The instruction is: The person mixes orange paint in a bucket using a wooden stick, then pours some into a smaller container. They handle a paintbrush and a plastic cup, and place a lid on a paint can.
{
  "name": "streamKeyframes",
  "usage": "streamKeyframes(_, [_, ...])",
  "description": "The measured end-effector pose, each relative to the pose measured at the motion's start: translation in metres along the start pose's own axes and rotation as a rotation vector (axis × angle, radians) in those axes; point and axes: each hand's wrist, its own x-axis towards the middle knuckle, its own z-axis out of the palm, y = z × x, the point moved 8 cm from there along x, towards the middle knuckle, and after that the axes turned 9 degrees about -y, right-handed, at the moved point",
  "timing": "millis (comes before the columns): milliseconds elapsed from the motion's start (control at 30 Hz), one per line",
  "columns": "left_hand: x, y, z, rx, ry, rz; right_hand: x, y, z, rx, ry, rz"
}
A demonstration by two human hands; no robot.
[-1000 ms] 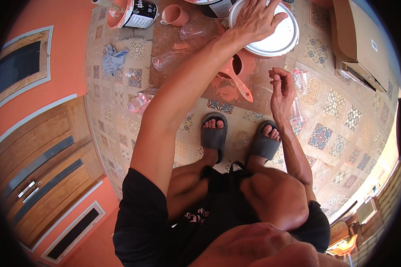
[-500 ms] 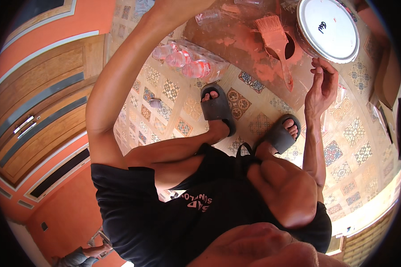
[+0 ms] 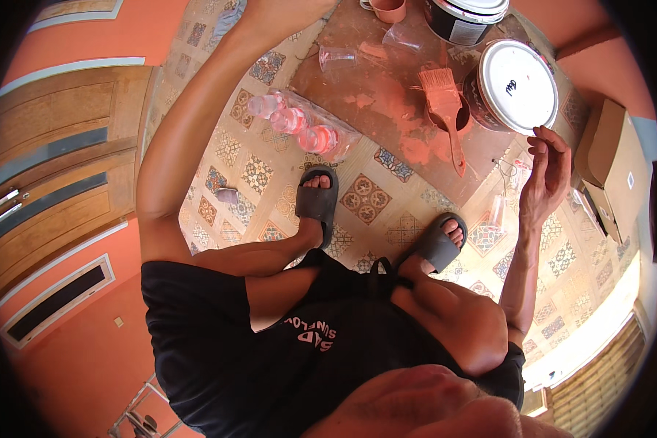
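My left arm reaches up to the top edge, where only the back of my left hand (image 3: 299, 7) shows; its fingers are cut off. My right hand (image 3: 546, 175) hangs over the floor with loosely bent fingers, nothing visible in them. Its fingertips are at the near rim of a paint bucket (image 3: 518, 86) with a white lid, and I cannot tell whether they touch. Left of that bucket, a paint-coated brush (image 3: 439, 91) lies across a round, dark-mouthed container (image 3: 463, 115). Both are on a brown board (image 3: 336, 91) smeared with reddish paint.
Another white-lidded bucket (image 3: 460, 25), a reddish mug (image 3: 388, 9) and clear plastic cups (image 3: 338, 58) stand farther back. Wrapped bottles (image 3: 299, 125) lie by the board's left edge. An open cardboard box (image 3: 612, 164) is at the right. My sandalled feet (image 3: 317, 201) are on the patterned floor.
The view has shifted, so the board, bottles and feet sit lower and more of the far end shows. My right hand stays by the bucket rim; my left arm remains raised.
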Motion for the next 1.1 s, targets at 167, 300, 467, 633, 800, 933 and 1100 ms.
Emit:
streamKeyframes(167, [-0.024,-0.046,-0.017,-0.088,-0.152,-0.104,0.006,-0.092,-0.024,-0.368,-0.154,0.005])
streamKeyframes(300, [-0.018,-0.101,-0.012,-0.325,-0.302,-0.158,-0.010,-0.184,-0.016,-0.763,-0.308,-0.078])
streamKeyframes(467, [-0.003,-0.127,-0.008,-0.468,-0.383,-0.015,-0.049,-0.248,0.038,-0.852,-0.643,-0.067])
streamKeyframes(633, [0.001,-0.128,0.007,-0.497,-0.474,-0.021,-0.079,-0.228,0.068,-0.875,-0.538,0.419])
streamKeyframes(800, [-0.017,-0.127,0.018,-0.505,-0.508,-0.098,-0.078,-0.188,0.123,-1.050,-0.733,0.107])
streamKeyframes(933, [-0.033,-0.134,0.028,-0.526,-0.569,-0.172,-0.097,-0.137,0.147,-0.980,-0.852,0.118])
streamKeyframes(1100, [-0.033,-0.144,0.015,-0.506,-0.437,-0.110,-0.121,-0.107,0.186,-0.885,-1.037,0.115])
